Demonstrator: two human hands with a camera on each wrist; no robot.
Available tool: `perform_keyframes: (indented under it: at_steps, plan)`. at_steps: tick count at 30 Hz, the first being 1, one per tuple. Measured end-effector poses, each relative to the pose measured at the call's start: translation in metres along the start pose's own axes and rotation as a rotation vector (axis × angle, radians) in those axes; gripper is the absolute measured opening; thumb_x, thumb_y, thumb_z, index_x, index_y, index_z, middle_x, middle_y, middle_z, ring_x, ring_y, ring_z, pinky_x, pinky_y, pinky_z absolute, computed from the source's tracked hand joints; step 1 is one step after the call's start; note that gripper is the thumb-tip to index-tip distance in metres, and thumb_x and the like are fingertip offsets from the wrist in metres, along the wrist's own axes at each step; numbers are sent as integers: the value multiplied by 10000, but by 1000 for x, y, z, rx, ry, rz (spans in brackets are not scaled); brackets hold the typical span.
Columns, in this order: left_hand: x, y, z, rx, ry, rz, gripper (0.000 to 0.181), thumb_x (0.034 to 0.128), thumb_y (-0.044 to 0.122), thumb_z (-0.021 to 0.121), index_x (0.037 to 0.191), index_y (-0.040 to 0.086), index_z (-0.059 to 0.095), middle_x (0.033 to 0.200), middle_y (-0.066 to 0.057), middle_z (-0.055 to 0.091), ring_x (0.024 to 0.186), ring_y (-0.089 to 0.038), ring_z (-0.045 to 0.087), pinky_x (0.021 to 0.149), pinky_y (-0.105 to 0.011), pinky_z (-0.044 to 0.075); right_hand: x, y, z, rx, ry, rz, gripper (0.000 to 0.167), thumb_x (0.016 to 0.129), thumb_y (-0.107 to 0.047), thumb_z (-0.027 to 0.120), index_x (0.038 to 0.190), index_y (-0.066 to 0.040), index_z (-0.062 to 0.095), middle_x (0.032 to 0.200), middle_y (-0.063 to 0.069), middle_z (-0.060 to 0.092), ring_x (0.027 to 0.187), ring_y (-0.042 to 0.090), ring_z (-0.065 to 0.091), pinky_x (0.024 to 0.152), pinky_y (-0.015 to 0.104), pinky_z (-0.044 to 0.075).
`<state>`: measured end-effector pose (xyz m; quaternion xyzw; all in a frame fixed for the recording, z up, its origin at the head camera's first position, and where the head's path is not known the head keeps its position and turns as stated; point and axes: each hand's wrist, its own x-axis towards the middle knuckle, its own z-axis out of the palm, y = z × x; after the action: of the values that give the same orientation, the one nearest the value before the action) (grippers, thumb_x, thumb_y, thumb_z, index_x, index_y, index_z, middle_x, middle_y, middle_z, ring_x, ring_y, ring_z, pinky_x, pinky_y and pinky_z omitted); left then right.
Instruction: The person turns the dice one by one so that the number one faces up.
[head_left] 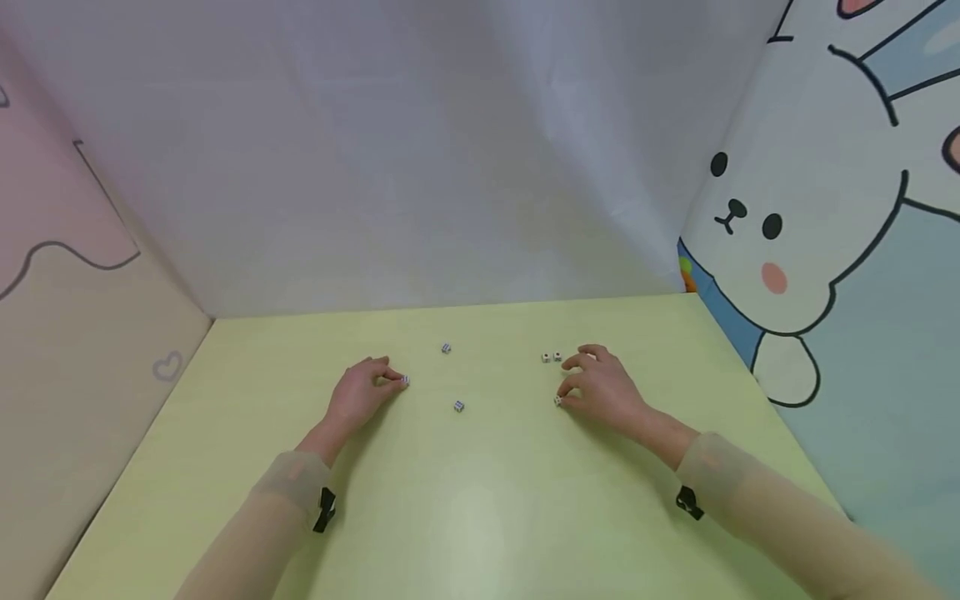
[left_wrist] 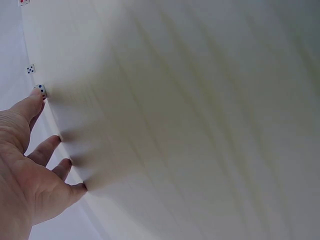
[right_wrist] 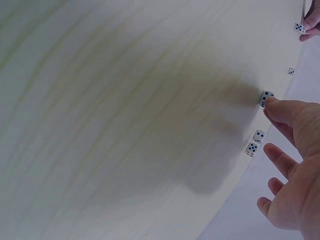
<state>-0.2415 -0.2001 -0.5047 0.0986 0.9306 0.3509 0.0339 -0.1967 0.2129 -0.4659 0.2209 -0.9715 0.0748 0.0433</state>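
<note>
My left hand (head_left: 363,390) pinches a small white die (head_left: 406,381) between thumb and forefinger at the left of the group. In the left wrist view that die (left_wrist: 41,91) shows dark pips, and the other fingertips rest on the table. On the right, my right hand (head_left: 602,387) pinches another die (head_left: 558,401) by its thumb and forefinger. Two dice stand side by side just beyond it, a left one (head_left: 546,357) and a right one (head_left: 557,357). Between the hands lie a far die (head_left: 446,348) and a nearer die (head_left: 459,407).
The pale yellow table (head_left: 465,500) ends at a white curtain-like sheet (head_left: 420,167) behind. A panel with a cartoon rabbit (head_left: 810,233) borders the right side. On the left stands a pink and cream panel (head_left: 90,333). Black clips (head_left: 325,510) hang by the sleeves.
</note>
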Motion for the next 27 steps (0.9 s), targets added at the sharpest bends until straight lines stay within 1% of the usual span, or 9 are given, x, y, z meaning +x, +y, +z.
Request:
perform_keyframes:
  at_steps: [4, 8, 11, 15, 19, 24, 27]
  plan:
    - [-3, -4, 4, -8, 3, -4, 165, 961, 255, 743, 1032, 111, 780, 1500, -229, 504, 1469, -487, 300, 1188, -658, 210, -6, -1, 4, 28, 28, 15, 64, 841, -284, 863, 858, -242, 817, 1235, 87, 682, 1336, 418, 449, 1084, 629, 395]
    - [-4, -4, 5, -8, 12, -3, 155, 962, 247, 743, 1026, 111, 782, 1494, -236, 507, 1463, -499, 301, 1183, -670, 206, -8, 2, 6, 99, 74, 55, 46, 848, -247, 857, 866, -233, 817, 1239, 99, 681, 1331, 426, 441, 1066, 655, 393]
    - [-2, -3, 5, -3, 16, 0, 156, 964, 245, 740, 1028, 109, 781, 1492, -240, 507, 1460, -504, 303, 1185, -676, 188, -9, 6, 4, 175, 99, 84, 49, 855, -224, 851, 892, -209, 822, 1238, 113, 681, 1315, 444, 437, 1070, 653, 381]
    - [0, -4, 5, 4, 15, 5, 163, 964, 240, 740, 1038, 101, 781, 1489, -244, 507, 1459, -503, 308, 1191, -673, 169, -11, 9, 3, 318, 101, 137, 59, 890, -221, 820, 930, -178, 824, 1259, 144, 668, 1310, 461, 409, 1091, 630, 349]
    - [2, -4, 4, 1, 19, 14, 178, 960, 238, 744, 1047, 87, 780, 1481, -248, 514, 1455, -501, 318, 1197, -661, 174, -11, 11, 3, 449, 96, 204, 70, 917, -211, 789, 965, -173, 823, 1294, 171, 645, 1319, 458, 378, 1099, 630, 307]
    - [2, -1, 3, 11, 19, 16, 172, 956, 227, 748, 1034, 77, 780, 1473, -253, 520, 1447, -508, 328, 1190, -662, 197, -10, 9, 9, 557, 93, 281, 112, 922, -233, 786, 989, -152, 823, 1317, 174, 639, 1333, 447, 366, 1110, 611, 268]
    - [1, 0, 3, 10, 19, 9, 169, 962, 225, 740, 1037, 78, 778, 1483, -250, 511, 1452, -507, 320, 1192, -665, 184, -12, 7, 12, 589, 100, 305, 121, 922, -234, 786, 987, -140, 824, 1316, 182, 644, 1336, 441, 382, 1123, 609, 241]
